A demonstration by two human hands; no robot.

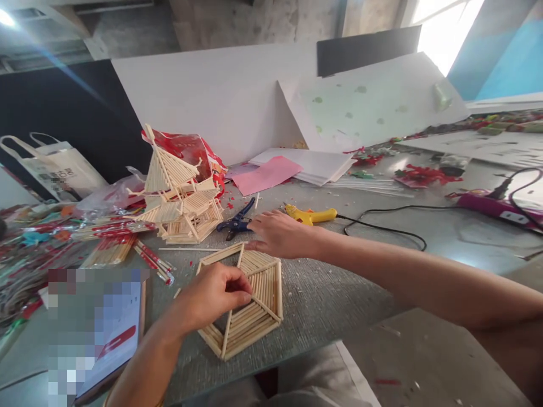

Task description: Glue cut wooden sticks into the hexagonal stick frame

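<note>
A hexagonal panel of pale wooden sticks (265,288) lies flat on the grey table, with some of its triangular sections filled by rows of sticks and others open. My left hand (218,291) is over its middle, thumb and forefinger pinched together near where the spokes meet; whatever is between the fingertips is hidden. Beyond the panel, my right hand (282,233) stretches out, thumb apart from the fingers, its fingertips beside the handles of dark blue cutters (234,225). A yellow glue gun (311,216) lies just past my right hand.
A stick-built pagoda model (182,198) stands at the back left. Bundles of wrapped sticks (153,261) and a partly blurred tablet (114,339) lie left. The glue gun's black cord (382,208) runs right towards a purple power strip (496,209). Pink paper (267,175) lies behind.
</note>
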